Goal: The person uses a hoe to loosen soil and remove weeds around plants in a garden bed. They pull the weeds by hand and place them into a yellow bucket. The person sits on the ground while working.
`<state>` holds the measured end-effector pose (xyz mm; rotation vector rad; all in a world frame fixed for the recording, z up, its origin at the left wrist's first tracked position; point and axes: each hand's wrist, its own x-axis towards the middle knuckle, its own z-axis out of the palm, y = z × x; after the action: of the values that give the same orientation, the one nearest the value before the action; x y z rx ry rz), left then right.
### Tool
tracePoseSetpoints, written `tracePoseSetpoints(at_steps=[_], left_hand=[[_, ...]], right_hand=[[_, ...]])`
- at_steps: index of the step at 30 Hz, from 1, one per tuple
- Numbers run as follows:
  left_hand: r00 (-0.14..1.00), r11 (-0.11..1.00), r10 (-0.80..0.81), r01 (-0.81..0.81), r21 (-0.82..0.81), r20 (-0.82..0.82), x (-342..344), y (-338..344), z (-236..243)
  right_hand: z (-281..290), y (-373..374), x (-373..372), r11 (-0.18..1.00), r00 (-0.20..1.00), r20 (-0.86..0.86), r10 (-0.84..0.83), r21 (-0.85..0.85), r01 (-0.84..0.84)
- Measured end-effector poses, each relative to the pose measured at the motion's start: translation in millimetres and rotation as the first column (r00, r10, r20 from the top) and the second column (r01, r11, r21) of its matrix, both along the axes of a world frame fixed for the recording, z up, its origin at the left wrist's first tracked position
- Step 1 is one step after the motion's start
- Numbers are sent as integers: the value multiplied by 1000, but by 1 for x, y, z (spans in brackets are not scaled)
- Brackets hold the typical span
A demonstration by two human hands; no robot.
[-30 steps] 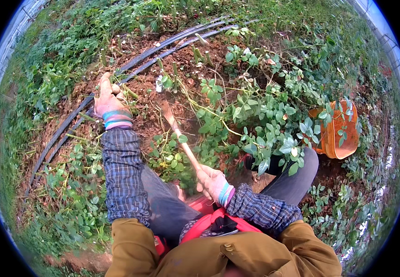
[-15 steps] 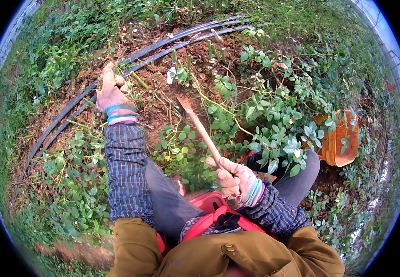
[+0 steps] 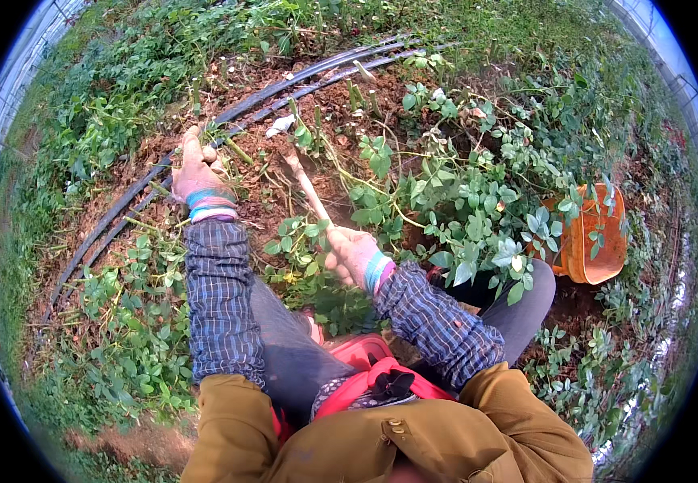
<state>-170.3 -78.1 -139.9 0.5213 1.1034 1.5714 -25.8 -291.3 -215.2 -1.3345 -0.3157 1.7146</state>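
My right hand (image 3: 351,251), in a pale glove with a striped cuff, is closed round the wooden handle (image 3: 307,189) of a small digging tool. Its narrow end reaches the reddish soil (image 3: 262,165), where the blade is hard to see. To the left, my gloved left hand (image 3: 198,173) is low over the soil beside the black pipes (image 3: 144,187). One finger stretches forward and the others curl in; whatever they hold is hidden. A cut green stem (image 3: 240,152) stands just right of that hand, and a white scrap (image 3: 280,125) lies beyond the tool's tip.
Leafy rose-like stems (image 3: 470,197) spread over the ground on the right. Past my knee, an orange plastic container (image 3: 586,245) lies tipped on its side among leaves. Low plants (image 3: 128,342) grow at the left. A red seat-like object (image 3: 361,352) shows between my legs.
My right hand has moved forward and left, bringing the tool's end down to the soil near the left hand. The left hand keeps nearly the same place and pose.
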Motion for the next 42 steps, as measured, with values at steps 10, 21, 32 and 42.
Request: tracePoseSetpoints(at_steps=[10, 21, 32, 42], left_hand=[[989, 994, -101, 95, 59, 110, -4, -9, 22], [976, 989, -146, 139, 54, 163, -11, 3, 7], [996, 992, -46, 36, 123, 82, 13, 7, 16], [996, 996, 88, -88, -20, -33, 9, -15, -5]], right_hand=[[56, -68, -24, 958, 795, -542, -273, -226, 174], [59, -61, 24, 955, 850, -472, -235, -277, 110], [-30, -36, 12, 977, 955, 296, -23, -194, 84], [-47, -10, 23, 957, 266, 954, 138, -59, -283]])
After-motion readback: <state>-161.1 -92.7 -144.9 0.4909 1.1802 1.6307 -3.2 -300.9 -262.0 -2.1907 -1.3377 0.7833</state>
